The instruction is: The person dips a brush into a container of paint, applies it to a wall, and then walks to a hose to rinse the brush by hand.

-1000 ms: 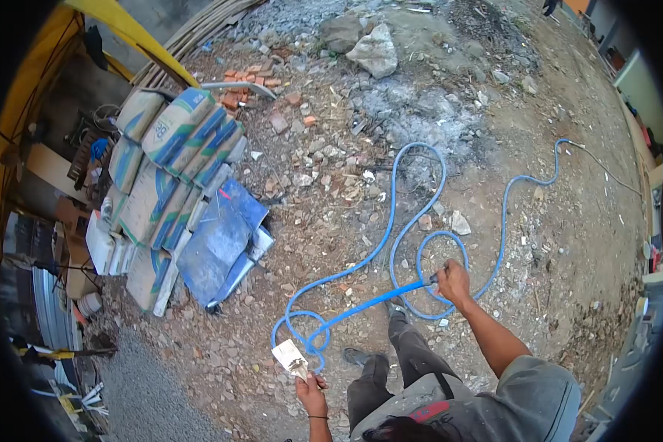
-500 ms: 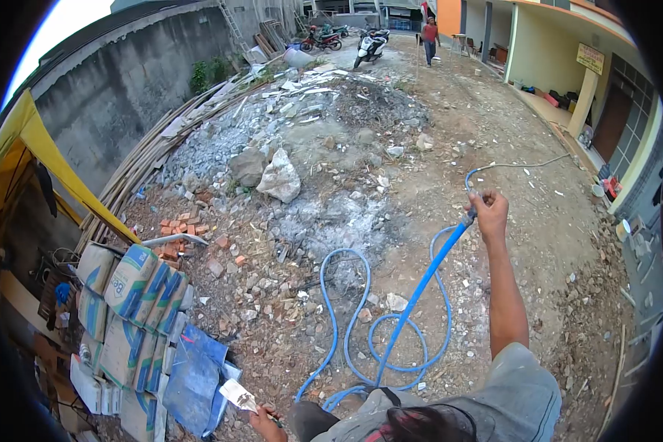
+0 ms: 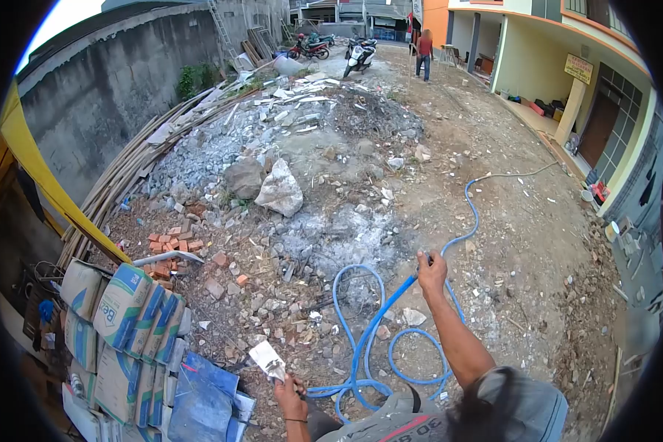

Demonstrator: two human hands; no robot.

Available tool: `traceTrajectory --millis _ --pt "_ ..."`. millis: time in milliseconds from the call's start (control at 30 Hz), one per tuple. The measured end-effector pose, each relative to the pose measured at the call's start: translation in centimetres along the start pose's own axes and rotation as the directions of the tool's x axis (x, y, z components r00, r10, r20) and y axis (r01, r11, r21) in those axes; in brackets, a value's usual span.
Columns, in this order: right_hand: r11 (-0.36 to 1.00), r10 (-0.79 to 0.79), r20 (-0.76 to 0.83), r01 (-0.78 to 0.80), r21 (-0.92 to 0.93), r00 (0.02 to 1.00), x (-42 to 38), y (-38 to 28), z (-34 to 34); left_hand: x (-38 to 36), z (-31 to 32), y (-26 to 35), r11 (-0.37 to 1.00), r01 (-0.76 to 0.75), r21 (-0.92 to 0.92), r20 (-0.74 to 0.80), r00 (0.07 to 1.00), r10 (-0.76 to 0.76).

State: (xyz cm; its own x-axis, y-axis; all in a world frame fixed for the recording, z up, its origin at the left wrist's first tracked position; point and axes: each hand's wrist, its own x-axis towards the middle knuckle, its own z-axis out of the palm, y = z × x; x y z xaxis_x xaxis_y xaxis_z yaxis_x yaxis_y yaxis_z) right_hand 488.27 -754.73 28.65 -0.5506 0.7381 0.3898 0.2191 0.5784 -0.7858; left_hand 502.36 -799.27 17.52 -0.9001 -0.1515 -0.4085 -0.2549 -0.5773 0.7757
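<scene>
My right hand point(image 3: 432, 271) is closed on the blue hose point(image 3: 398, 292), near an end of it, out in front of me. From there the hose runs down toward my lap, and more of it loops over the rubble ground. Low in the view, my left hand point(image 3: 291, 401) grips what looks like a flat trowel point(image 3: 267, 358) with a pale, dirt-smeared blade pointing up and left. Its handle is mostly hidden by my fingers. Left of that hand lies a blue sheet point(image 3: 202, 398) on the ground.
Stacked cement bags point(image 3: 118, 313) stand at left, with a brick pile point(image 3: 175, 241) behind them. A large pale rock point(image 3: 280, 188) and a rubble heap point(image 3: 221, 144) lie ahead. Farther off are a white scooter point(image 3: 359, 57) and a person point(image 3: 424, 55). A building point(image 3: 534, 66) borders the right.
My right hand has come down and left, and the hose now bends instead of running straight. My left hand has risen to the right with the trowel. The distant person has shifted slightly.
</scene>
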Motion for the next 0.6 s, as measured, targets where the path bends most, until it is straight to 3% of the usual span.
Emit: traceTrajectory --millis 67,133,200,233,300,333,400,433,500,533,600 --pt "0.993 0.094 -0.065 -0.098 -0.061 0.993 -1.4 -1.8 3.4 5.5 -1.7 2.1 0.999 0.033 0.041 0.053 0.998 -0.035" --pt "0.994 0.030 -0.226 -0.053 -0.099 0.974 -2.7 -2.9 6.2 9.7 -3.6 5.8 0.992 0.054 0.112 0.095 0.993 -0.065" --pt "0.974 0.026 -0.275 -0.086 -0.211 0.961 -3.5 -2.8 7.0 11.8 -5.3 11.9 0.969 0.067 0.239 0.051 0.995 -0.081" --pt "0.976 -0.012 -0.348 -0.066 -0.210 0.937 -3.4 -3.4 7.8 13.4 -7.4 13.5 0.983 0.038 0.177 0.114 0.992 -0.059" --pt "0.923 0.121 -0.337 -0.231 -0.309 0.934 -4.5 -5.4 7.6 15.8 -11.2 17.4 0.979 0.068 0.194 0.048 0.996 -0.079" --pt "0.920 0.125 -0.325 -0.232 -0.315 0.937 -5.7 -6.5 8.0 17.2 -13.0 19.0 0.970 0.079 0.230 0.025 0.996 -0.087" --pt "0.941 0.305 -0.332 -0.336 -0.038 0.893 -6.9 -8.2 8.3 19.8 -15.5 21.7 0.949 0.083 0.305 -0.003 0.996 -0.087" --pt "0.938 0.310 -0.339 -0.343 -0.040 0.888 -7.0 -8.5 9.0 21.1 -16.1 23.2 0.946 0.087 0.312 0.003 0.996 -0.092" --pt "0.928 0.347 -0.348 -0.267 0.259 0.871 -7.7 -8.9 10.1 23.1 -16.6 25.6 0.914 0.106 0.391 -0.024 0.994 -0.105" --pt "0.926 0.358 -0.355 -0.281 0.252 0.864 -8.0 -9.1 10.5 24.0 -16.5 26.4 0.912 0.111 0.395 -0.022 0.994 -0.111" --pt "0.837 0.399 -0.275 -0.226 0.498 0.874 -8.0 -9.6 11.9 26.1 -15.9 27.3 0.901 0.112 0.418 -0.003 0.993 -0.122"
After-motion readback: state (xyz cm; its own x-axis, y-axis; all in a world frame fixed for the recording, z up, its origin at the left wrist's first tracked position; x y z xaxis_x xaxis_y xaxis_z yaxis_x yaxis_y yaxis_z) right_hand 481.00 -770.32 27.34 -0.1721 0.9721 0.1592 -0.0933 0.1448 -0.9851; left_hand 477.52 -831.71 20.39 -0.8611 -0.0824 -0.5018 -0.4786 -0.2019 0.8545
